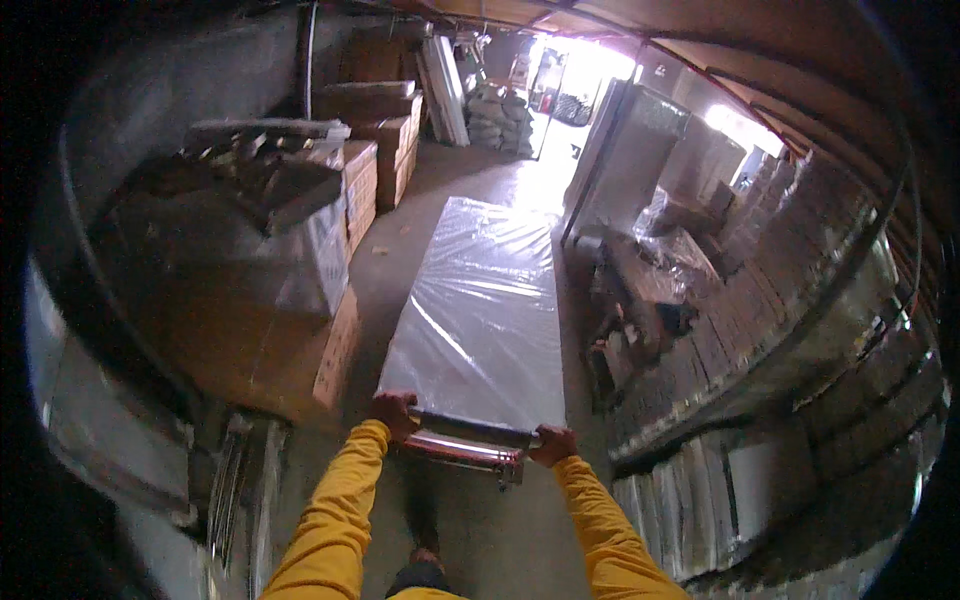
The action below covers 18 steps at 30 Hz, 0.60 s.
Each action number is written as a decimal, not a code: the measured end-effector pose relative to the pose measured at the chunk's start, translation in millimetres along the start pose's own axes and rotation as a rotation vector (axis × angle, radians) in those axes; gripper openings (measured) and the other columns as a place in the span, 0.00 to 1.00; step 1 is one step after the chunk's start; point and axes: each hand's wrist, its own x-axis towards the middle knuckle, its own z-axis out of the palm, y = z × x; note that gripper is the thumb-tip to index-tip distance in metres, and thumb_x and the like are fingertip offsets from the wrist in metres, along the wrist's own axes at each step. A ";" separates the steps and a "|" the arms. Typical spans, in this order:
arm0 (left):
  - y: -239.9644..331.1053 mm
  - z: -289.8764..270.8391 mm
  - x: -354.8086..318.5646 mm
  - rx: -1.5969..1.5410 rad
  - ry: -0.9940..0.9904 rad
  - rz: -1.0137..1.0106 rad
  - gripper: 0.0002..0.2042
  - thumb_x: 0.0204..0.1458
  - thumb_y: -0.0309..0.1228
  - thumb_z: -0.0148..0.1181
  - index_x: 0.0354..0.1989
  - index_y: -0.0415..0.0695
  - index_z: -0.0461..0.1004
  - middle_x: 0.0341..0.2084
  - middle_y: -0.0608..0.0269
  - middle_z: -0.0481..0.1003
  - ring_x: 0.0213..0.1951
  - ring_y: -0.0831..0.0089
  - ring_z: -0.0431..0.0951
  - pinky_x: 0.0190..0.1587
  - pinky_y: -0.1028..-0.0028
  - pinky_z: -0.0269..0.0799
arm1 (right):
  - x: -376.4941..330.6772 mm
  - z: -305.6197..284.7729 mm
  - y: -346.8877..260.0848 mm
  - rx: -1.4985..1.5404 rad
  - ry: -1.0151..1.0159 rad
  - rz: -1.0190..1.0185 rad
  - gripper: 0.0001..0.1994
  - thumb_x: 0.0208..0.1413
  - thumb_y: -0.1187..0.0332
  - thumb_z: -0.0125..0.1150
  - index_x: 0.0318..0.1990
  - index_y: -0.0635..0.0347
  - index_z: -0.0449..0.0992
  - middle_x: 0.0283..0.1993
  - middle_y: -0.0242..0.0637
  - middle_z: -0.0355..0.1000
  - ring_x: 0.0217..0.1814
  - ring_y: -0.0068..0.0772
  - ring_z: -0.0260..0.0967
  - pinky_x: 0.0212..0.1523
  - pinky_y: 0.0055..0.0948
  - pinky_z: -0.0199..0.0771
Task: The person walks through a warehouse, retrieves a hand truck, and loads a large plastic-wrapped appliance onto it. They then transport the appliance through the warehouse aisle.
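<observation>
A long white panel-like load [485, 310] under clear, creased plastic film stretches ahead of me along the aisle. Across its near end runs a dark handle bar [472, 429], with a red and shiny metal frame [465, 453] just below, which looks like part of a cart. My left hand [396, 414] is closed around the bar's left end. At its right end, my right hand [552, 445] grips the same bar. Both arms reach forward in yellow sleeves. Whatever carries the load underneath is hidden.
Large cartons [250, 340] and stacked brown boxes [385, 140] line the left side. Long rows of packed flat goods [740, 330] and loose wrapped pieces [660, 265] flank the right. White sacks [500, 120] are piled at the far end, beside a bright doorway [575, 85].
</observation>
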 end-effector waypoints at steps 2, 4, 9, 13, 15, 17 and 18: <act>7.1 -16.8 75.4 0.053 -0.009 0.014 0.19 0.30 0.40 0.69 0.33 0.47 0.77 0.32 0.54 0.78 0.39 0.55 0.78 0.46 0.62 0.73 | 67.2 -7.2 19.1 0.062 0.032 -0.024 0.23 0.31 0.48 0.72 0.31 0.54 0.78 0.29 0.41 0.76 0.33 0.48 0.75 0.35 0.42 0.76; 3.3 -10.3 147.1 0.040 -0.015 0.027 0.18 0.30 0.39 0.69 0.32 0.47 0.77 0.32 0.54 0.78 0.39 0.56 0.78 0.45 0.62 0.73 | 126.0 -6.2 45.5 0.021 0.114 -0.048 0.19 0.31 0.50 0.72 0.28 0.53 0.78 0.27 0.40 0.76 0.31 0.45 0.75 0.33 0.41 0.76; -13.3 2.9 315.1 0.031 -0.041 -0.004 0.16 0.29 0.39 0.71 0.29 0.49 0.77 0.31 0.56 0.78 0.39 0.56 0.77 0.45 0.62 0.73 | 277.4 3.0 121.3 0.151 0.124 -0.066 0.16 0.32 0.53 0.71 0.25 0.52 0.78 0.24 0.39 0.75 0.28 0.45 0.74 0.31 0.41 0.75; -17.5 14.1 445.0 -0.004 0.030 0.058 0.17 0.28 0.39 0.71 0.29 0.49 0.78 0.30 0.56 0.78 0.38 0.56 0.78 0.45 0.61 0.72 | 386.7 14.1 180.3 0.128 0.178 -0.026 0.21 0.30 0.50 0.72 0.28 0.54 0.77 0.27 0.43 0.75 0.32 0.50 0.74 0.33 0.43 0.75; -38.5 27.7 508.4 -0.002 0.098 0.116 0.17 0.28 0.39 0.71 0.30 0.49 0.78 0.30 0.55 0.78 0.38 0.56 0.78 0.45 0.61 0.72 | 446.8 12.6 197.8 0.175 0.165 -0.001 0.21 0.30 0.50 0.72 0.28 0.53 0.77 0.27 0.42 0.75 0.32 0.50 0.74 0.34 0.43 0.75; -50.3 28.8 584.5 -0.007 0.080 0.120 0.17 0.28 0.39 0.71 0.30 0.48 0.78 0.30 0.55 0.78 0.38 0.56 0.78 0.45 0.61 0.72 | 517.5 11.1 219.6 0.124 0.143 0.027 0.21 0.29 0.49 0.72 0.28 0.53 0.77 0.27 0.42 0.75 0.33 0.50 0.74 0.35 0.44 0.75; -54.6 29.6 623.6 -0.010 0.072 0.122 0.18 0.28 0.39 0.71 0.31 0.48 0.78 0.30 0.55 0.78 0.38 0.55 0.78 0.45 0.61 0.73 | 553.8 10.5 229.0 0.099 0.133 0.040 0.21 0.29 0.49 0.72 0.28 0.52 0.77 0.27 0.42 0.75 0.34 0.50 0.75 0.35 0.44 0.75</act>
